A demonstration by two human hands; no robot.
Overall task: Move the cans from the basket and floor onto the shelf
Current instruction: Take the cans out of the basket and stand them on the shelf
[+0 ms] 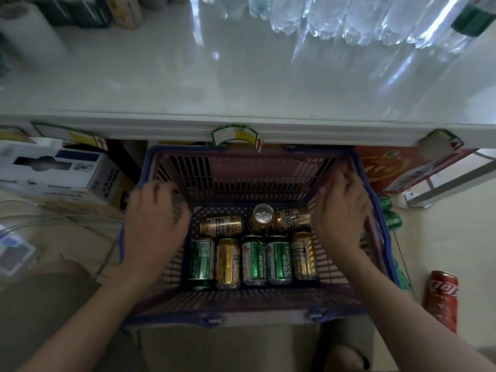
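A blue and purple plastic basket (249,304) sits on the floor below the white shelf (241,84). Several gold and green cans (253,260) lie on its bottom, and one gold can (261,217) stands upright at the back. My left hand (154,224) is on the basket's left rim. My right hand (342,210) is on its right rim. A red can (441,298) lies on the floor to the right. Green cans (391,218) lie just outside the basket's right wall.
Clear water bottles (349,20) stand at the back right of the shelf, dark boxes (80,9) at the back left. A white carton (53,167) sits on the floor at the left, a red carton (389,165) at the right. Price tags (236,135) hang on the shelf edge.
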